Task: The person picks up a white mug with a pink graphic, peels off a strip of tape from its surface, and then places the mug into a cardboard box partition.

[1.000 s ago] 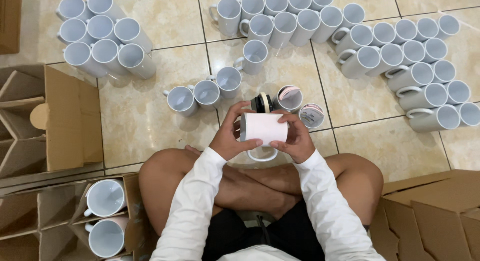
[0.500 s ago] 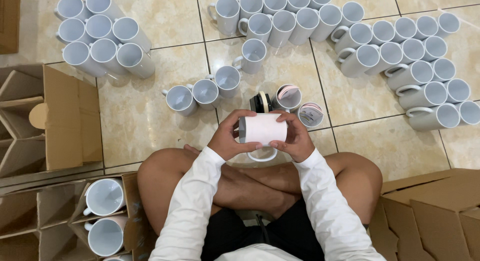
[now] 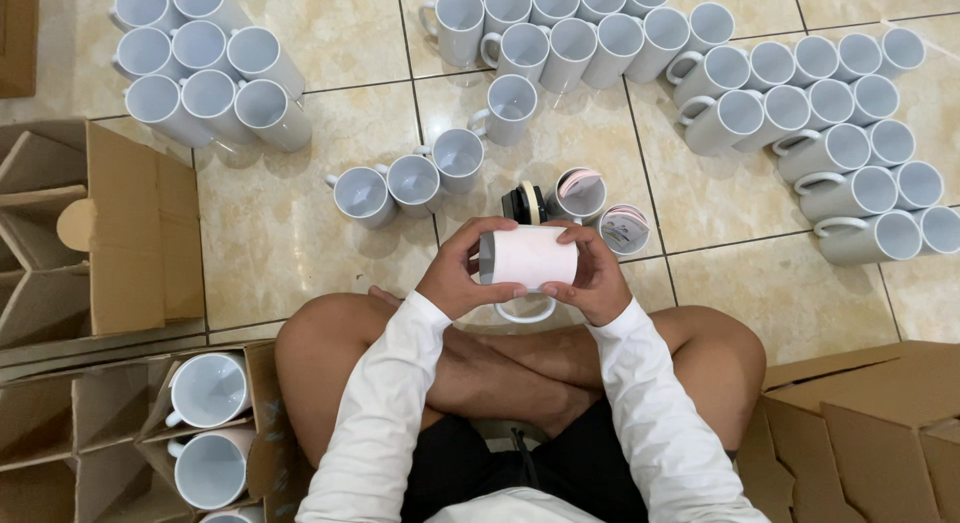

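Mug (image 3: 528,260) on its side, paper-wrapped, handle down; left hand (image 3: 462,274) and right hand (image 3: 596,280) curled tight round ends, above crossed legs (image 3: 520,368).

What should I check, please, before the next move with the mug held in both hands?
1. Left hand has a grip on the open end of the mug: ok.
2. Right hand holds the other end: ok.
3. Mug lies sideways, handle pointing down toward the legs: ok.
4. White sheet lies flat all around the mug: cannot tell, the underside is hidden.
5. Tape roll stands close, just beyond the hands: ok.
6. Bare floor left of the hands for putting the mug down: ok.
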